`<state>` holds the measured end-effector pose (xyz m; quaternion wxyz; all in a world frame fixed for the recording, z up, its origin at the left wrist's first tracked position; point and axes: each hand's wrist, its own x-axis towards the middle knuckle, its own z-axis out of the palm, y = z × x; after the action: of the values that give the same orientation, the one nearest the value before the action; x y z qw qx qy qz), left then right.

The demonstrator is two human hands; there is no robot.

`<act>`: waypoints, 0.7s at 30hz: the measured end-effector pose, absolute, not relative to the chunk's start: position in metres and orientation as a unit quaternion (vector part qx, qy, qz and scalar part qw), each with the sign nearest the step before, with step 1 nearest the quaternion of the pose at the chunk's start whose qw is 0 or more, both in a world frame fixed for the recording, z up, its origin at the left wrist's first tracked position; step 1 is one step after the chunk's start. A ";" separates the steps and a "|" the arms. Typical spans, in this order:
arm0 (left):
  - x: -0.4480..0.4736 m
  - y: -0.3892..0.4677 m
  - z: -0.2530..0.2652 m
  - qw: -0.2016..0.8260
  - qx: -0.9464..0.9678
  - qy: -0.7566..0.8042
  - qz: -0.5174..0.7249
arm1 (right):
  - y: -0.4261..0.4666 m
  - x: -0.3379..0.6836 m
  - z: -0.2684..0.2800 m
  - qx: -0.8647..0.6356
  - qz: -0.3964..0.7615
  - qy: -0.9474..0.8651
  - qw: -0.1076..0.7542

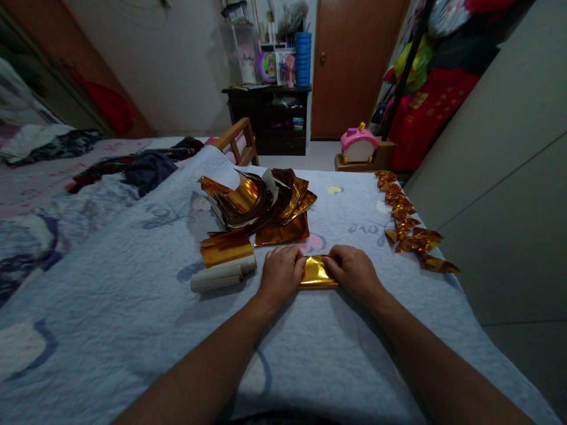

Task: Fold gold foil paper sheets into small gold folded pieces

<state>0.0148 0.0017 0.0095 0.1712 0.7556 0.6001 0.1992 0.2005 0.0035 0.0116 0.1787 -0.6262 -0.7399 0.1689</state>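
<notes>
A shiny gold foil paper (318, 273) lies on the bed in front of me. My left hand (282, 271) is closed on its left end, and my right hand (354, 268) grips the right end, thumbs near the top edge. Just beyond my hands spreads a loose pile of gold foil sheets (248, 198), some curled with pale backs showing. Left of my left hand are a gold sheet (225, 249) and a pale grey roll (217, 277). Several folded gold foil pieces (405, 221) form a line along the bed's right side.
A light blue patterned sheet (177, 342) covers the bed. Dark crumpled clothes (150, 168) lie at the left. A wooden chair (239, 141) stands behind the bed, near a dark cabinet (270, 118). A pink toy case (358, 144) sits beyond the far edge; a pale wardrobe (500, 206) borders the right.
</notes>
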 end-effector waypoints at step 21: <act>0.013 0.006 0.003 0.129 0.813 0.528 0.207 | 0.006 0.191 0.002 -0.634 0.103 -0.743 0.188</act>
<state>0.0130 0.0061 0.0031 0.1292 0.8134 0.5279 0.2074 0.1915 0.0060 0.0019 0.1875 -0.6340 -0.7431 0.1030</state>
